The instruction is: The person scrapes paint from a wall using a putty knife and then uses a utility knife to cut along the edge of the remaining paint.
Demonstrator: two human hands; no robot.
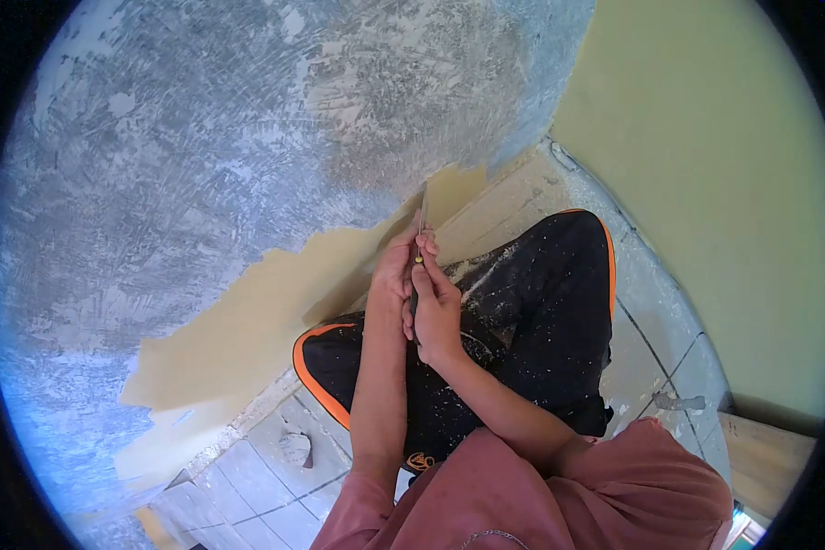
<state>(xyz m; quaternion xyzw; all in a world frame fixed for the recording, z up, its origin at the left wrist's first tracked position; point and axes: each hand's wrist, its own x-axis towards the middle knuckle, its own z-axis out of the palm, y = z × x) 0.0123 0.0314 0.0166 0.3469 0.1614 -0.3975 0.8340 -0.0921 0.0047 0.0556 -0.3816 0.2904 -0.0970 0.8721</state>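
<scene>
My right hand is closed around the black handle of a slim tool, with a yellow ring where the handle ends. Its thin metal blade points away from me and its tip is at the low edge of the wall's grey-blue coating. My left hand lies alongside, its fingers curled at the blade's base. Around the tip, the coated wall gives way to a bare cream strip with a ragged border. Whether the blade is flat or round cannot be told from this angle.
My crossed legs in dark trousers, specked with flakes, fill the floor below the wall. A plain yellow-green wall meets it at the right corner. Debris lies on the tiled floor, including a pale flake. A wooden board is at lower right.
</scene>
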